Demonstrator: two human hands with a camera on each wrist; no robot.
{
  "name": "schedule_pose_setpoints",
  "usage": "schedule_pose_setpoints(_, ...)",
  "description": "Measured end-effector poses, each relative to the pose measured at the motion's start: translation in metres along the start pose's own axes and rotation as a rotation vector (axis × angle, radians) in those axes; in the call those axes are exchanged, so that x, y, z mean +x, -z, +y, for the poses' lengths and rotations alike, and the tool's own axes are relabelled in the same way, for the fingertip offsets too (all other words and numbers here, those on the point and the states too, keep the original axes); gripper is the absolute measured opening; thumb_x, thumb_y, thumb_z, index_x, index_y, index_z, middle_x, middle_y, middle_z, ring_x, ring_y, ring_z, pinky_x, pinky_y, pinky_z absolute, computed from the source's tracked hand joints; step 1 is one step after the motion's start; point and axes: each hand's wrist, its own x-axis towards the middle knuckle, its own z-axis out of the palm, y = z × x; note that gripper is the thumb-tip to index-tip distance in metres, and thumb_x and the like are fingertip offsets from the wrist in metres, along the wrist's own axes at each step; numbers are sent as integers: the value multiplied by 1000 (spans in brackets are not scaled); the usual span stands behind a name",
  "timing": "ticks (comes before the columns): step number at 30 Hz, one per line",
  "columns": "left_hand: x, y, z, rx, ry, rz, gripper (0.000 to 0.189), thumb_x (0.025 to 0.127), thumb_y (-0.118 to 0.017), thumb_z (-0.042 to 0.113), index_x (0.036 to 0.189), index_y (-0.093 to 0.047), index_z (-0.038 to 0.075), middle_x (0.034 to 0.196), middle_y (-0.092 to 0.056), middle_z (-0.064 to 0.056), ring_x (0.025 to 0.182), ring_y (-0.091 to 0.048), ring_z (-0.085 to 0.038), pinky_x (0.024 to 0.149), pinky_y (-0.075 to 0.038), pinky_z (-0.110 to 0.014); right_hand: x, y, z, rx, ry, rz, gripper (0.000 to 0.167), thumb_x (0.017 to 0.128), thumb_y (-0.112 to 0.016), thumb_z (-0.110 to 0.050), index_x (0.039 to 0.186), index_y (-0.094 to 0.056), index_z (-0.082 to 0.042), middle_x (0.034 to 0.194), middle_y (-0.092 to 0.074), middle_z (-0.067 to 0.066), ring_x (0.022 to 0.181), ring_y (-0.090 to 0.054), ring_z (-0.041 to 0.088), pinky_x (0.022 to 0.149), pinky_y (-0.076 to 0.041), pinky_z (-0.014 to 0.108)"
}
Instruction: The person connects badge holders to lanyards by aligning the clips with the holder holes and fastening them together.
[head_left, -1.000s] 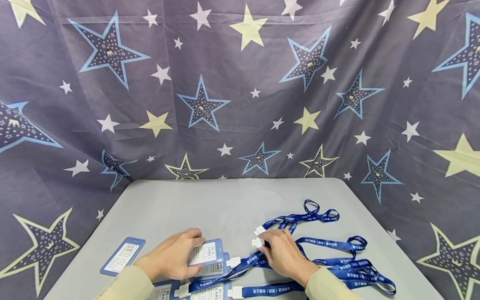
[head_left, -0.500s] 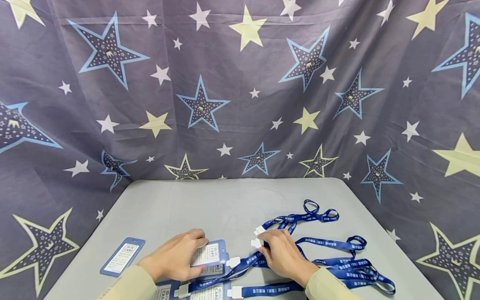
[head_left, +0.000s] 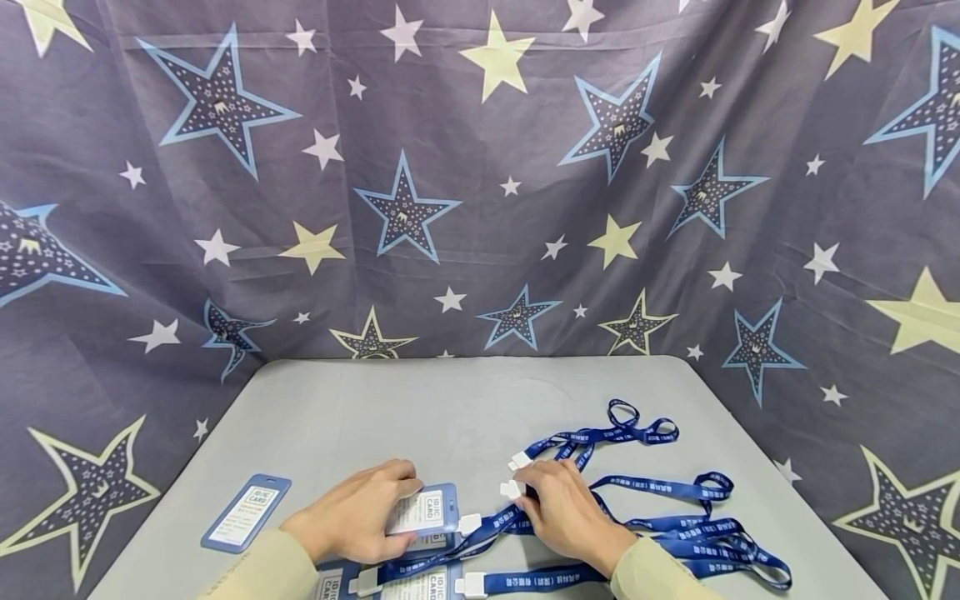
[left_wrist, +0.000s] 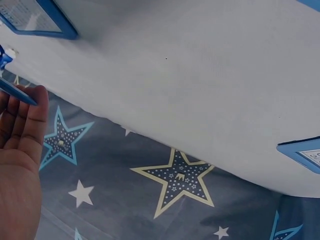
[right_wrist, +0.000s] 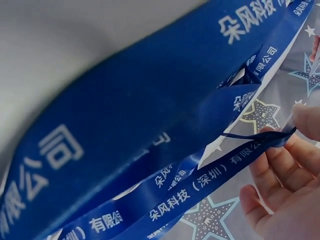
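My left hand (head_left: 356, 510) pinches a blue-framed ID card holder (head_left: 422, 510) by its left end, its slotted end pointing right. In the left wrist view that holder (left_wrist: 19, 94) shows edge-on at the fingertips. Across a short gap, my right hand (head_left: 567, 510) pinches a blue lanyard by its white clip (head_left: 512, 490), which points left toward the held holder. The right wrist view shows the lanyard's printed strap (right_wrist: 200, 200) running away from the fingers (right_wrist: 287, 160). Below the held holder lie several more holders joined to lanyards by white clips (head_left: 471, 585), partly hidden by the left hand.
A single card holder (head_left: 246, 513) lies at the left of the grey table (head_left: 420, 408). Another lanyard (head_left: 585, 435) with a white clip (head_left: 519, 460) lies just beyond my right hand. Loops of lanyard straps (head_left: 720, 542) spread to the right. A star-patterned curtain (head_left: 465, 208) surrounds the table.
My left hand has carried the card holder slightly to the right, toward the clip. The clip in my right hand has shifted a little left and nearer, while the hand stays nearly in place.
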Motion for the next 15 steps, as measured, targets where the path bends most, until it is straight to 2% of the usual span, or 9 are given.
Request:
schedule_pose_setpoints(5, 1, 0, 1, -4, -12, 2, 47, 77, -79, 42, 113, -71, 13, 103, -56, 8, 86, -49, -3, 76, -52, -26, 0, 1, -3, 5, 6, -8, 18, 90, -76, -17, 108, -75, -13, 113, -74, 1, 109, -67, 19, 89, -47, 41)
schedule_pose_setpoints(15, 4, 1, 5, -21, 7, -34, 50, 78, -78, 44, 116, -71, 13, 104, -55, 9, 87, -49, -4, 78, -53, -27, -3, 1, -4, -4, 33, -18, 23, 91, -75, -19, 112, -74, -10, 113, -74, 1, 107, -67, 19, 91, -48, 41)
